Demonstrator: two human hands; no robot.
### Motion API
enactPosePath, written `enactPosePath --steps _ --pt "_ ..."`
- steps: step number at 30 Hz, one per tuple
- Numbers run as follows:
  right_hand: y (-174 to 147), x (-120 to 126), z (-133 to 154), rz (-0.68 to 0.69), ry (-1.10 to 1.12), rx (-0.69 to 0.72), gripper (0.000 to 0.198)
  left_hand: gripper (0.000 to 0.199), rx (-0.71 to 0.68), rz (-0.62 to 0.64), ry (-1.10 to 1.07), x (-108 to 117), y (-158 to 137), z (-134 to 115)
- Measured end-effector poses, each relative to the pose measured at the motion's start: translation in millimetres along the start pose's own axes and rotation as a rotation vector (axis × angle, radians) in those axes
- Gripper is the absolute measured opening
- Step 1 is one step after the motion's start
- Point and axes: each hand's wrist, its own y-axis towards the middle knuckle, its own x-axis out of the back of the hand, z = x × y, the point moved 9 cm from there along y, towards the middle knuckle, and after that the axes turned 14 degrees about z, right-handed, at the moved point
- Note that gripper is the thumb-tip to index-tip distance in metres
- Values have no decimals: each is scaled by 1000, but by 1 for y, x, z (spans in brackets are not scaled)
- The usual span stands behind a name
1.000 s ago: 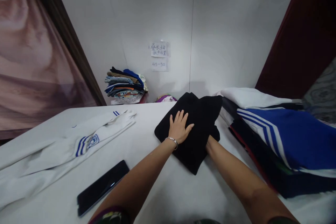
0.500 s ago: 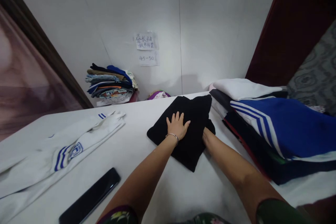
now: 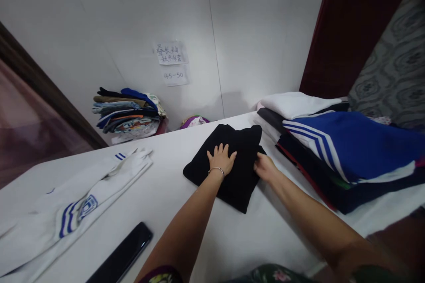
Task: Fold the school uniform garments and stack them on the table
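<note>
A folded black garment (image 3: 237,185) lies on the white table in front of me. My left hand (image 3: 221,159), with a bracelet at the wrist, rests flat on top of it, fingers spread. At the garment's right edge, my right hand (image 3: 265,167) has its fingers curled against the black cloth, pinching the edge; the fingertips are partly hidden by the fabric.
A white garment with blue stripes (image 3: 76,216) stretches along the left of the table (image 3: 172,185), beside a black phone (image 3: 122,252). Folded clothes (image 3: 358,141) are piled at right. Another clothes stack (image 3: 129,110) stands at the back left. Paper notes (image 3: 174,63) hang on the wall.
My right hand has come out from under the garment's right side to its edge, so the fingers now show. My left hand stays on the cloth. The view has shifted slightly.
</note>
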Motion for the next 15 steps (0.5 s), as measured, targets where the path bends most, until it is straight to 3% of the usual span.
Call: enactPosePath --steps 5,8,11,15 --pt "-41 61 5 -121 126 77 23 64 0 24 -38 10 -4 -2" --pt "-54 94 -3 -242 38 -13 30 61 -75 -58 -34 23 -26 -23" --pt "-51 95 -16 -177 36 -164 32 58 -229 -167 3 29 -61 -60" --pt "-38 87 -13 -136 -19 -201 32 59 -350 -179 73 14 -94 -98"
